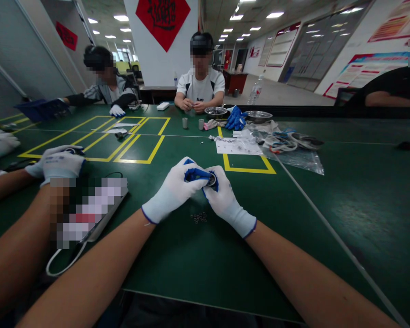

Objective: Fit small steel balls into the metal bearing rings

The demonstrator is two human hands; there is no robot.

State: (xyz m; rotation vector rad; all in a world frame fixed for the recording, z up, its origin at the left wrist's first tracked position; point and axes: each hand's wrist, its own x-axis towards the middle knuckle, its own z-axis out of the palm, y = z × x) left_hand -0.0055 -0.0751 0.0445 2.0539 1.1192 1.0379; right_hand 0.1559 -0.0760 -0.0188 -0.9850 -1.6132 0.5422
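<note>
Right hand [225, 198]: curled round a metal part [212, 180]
Left hand [176, 187]: fingers bent against it (we can't tell their grip)

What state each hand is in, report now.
Left hand: fingers bent at a small round metal part; grip unclear.
Right hand: closed, holding that part.

Fg is dim, w/ bright bkgd ceiling lights [275, 15], tabletop [181, 259] glare R, edges stretched.
</note>
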